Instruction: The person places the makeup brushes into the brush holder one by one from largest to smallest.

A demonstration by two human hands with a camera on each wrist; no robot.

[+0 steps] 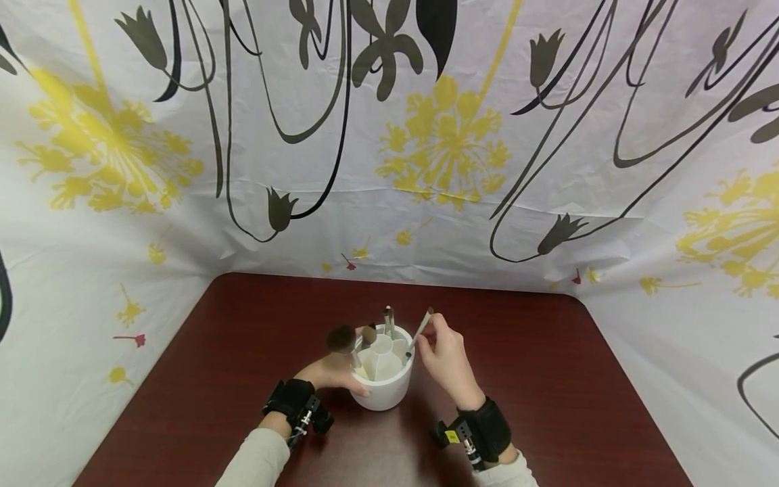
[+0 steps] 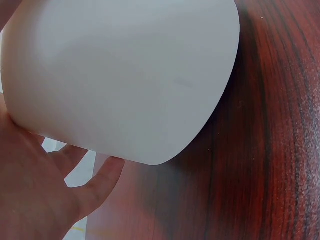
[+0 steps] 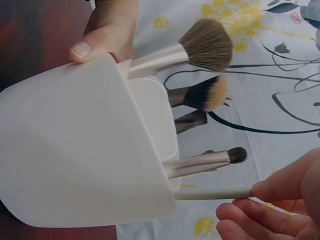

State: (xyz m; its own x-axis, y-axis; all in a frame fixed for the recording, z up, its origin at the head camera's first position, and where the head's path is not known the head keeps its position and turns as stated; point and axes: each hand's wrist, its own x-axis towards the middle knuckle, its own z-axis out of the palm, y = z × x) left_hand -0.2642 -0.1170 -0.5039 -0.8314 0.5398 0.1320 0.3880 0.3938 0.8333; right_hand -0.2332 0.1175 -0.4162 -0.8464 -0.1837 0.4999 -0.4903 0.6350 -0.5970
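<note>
A round white makeup brush holder (image 1: pixel 383 396) with a divided top stands on the table. My left hand (image 1: pixel 331 373) grips it from the left, the thumb on the near side of its wall. With thumb and fingertips my right hand (image 1: pixel 448 355) pinches a thin, pale-handled makeup brush (image 3: pixel 215 194) at the holder's right side. The lower end of that brush passes behind the rim in the right wrist view. A large fluffy brush (image 3: pixel 209 46), a black-and-tan brush (image 3: pixel 205 94) and small eye brushes (image 3: pixel 237 155) stand in other compartments.
The dark red-brown table (image 1: pixel 548 379) has rounded far corners. A white cloth (image 1: pixel 341 169) with yellow and grey flowers hangs behind it and along both sides. Black straps with small cameras sit on both wrists.
</note>
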